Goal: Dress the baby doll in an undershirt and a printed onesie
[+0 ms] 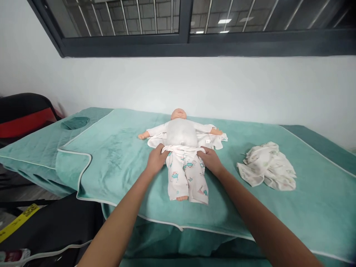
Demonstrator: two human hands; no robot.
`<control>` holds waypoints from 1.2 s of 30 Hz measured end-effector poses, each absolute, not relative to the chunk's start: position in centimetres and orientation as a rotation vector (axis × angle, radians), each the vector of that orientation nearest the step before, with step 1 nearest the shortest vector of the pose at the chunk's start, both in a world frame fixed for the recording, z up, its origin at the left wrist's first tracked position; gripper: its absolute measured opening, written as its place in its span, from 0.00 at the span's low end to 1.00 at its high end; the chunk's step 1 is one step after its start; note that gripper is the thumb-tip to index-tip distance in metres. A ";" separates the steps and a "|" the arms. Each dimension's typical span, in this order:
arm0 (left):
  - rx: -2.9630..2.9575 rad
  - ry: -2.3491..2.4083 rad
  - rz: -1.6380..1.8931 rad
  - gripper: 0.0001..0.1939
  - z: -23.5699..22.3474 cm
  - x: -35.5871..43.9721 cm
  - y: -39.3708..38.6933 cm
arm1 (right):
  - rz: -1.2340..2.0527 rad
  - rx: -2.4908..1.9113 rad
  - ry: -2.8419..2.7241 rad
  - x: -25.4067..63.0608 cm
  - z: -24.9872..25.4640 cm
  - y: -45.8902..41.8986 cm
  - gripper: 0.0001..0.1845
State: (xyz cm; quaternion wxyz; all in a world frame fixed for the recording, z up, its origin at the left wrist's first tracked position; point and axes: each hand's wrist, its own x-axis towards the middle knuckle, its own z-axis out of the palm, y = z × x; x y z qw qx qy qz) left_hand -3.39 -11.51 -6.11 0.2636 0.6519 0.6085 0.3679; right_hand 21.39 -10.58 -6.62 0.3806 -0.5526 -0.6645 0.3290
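Note:
A baby doll (182, 133) lies on its back on a green covered bed, its head toward the wall and its arms spread. White printed baby pants (187, 176) cover its legs, and one foot shows at the left leg opening. My left hand (158, 158) grips the waistband at the doll's left-hand side in the picture. At the opposite side of the waistband, my right hand (209, 159) is closed on the cloth. A white printed top (215, 141) lies spread open under the doll's torso and arms.
A crumpled white printed garment (268, 167) lies on the bed to the right. The green cover (111, 167) has a white-piped edge. At left stand a black and red chair (27, 120) and a black seat (69, 222) with a cable (55, 252). A barred window is above.

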 end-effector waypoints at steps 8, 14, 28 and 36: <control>1.946 1.143 0.693 0.27 -3.1 -5.8 -16.0 | 1.025 -1.247 -2.018 22.8 -4.5 -15.9 0.21; 1.990 1.486 0.703 0.13 -4.1 -4.4 -17.7 | 1.034 -1.329 -1.917 22.6 -4.2 -17.3 0.15; 2.144 1.449 0.556 0.39 -2.7 -2.8 -24.4 | 0.539 -1.415 -2.372 20.9 -3.1 -23.8 0.11; 1.464 0.891 0.693 0.24 4.8 -2.9 -22.8 | 1.666 -0.931 -1.857 21.9 3.0 -21.4 0.25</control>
